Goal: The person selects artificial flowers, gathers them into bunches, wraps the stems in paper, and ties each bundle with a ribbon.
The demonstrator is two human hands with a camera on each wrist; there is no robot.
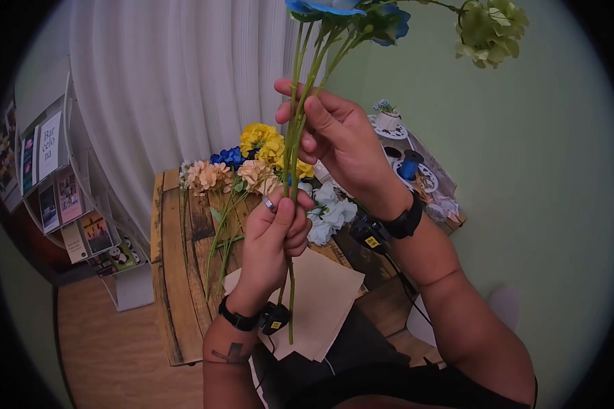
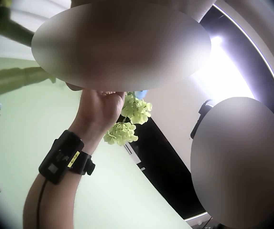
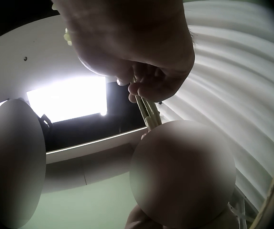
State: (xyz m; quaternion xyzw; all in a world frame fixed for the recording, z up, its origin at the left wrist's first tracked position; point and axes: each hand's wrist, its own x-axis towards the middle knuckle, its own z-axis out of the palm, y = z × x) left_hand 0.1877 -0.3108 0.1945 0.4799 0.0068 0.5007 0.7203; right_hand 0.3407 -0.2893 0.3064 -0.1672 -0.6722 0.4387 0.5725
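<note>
The left hand (image 1: 274,230) clasps slim green flower stems (image 1: 292,153), the right hand (image 1: 348,140) at its one o'clock holds them, and a slackened grip could splay them

Likely a small flower-craft workshop: display rack (image 1: 135,290) with booklets, frame left; loose blooms (image 1: 260,142) on plank table (image 1: 173,273), centre; blue spool (image 1: 410,166), right.

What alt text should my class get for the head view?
A person's left hand and, above it, right hand hold slender green stems topped with blue and pale-green blooms. Beyond, yellow and peach clustered flowers lie on a brown wooden table, near tan paper sheets.
</note>
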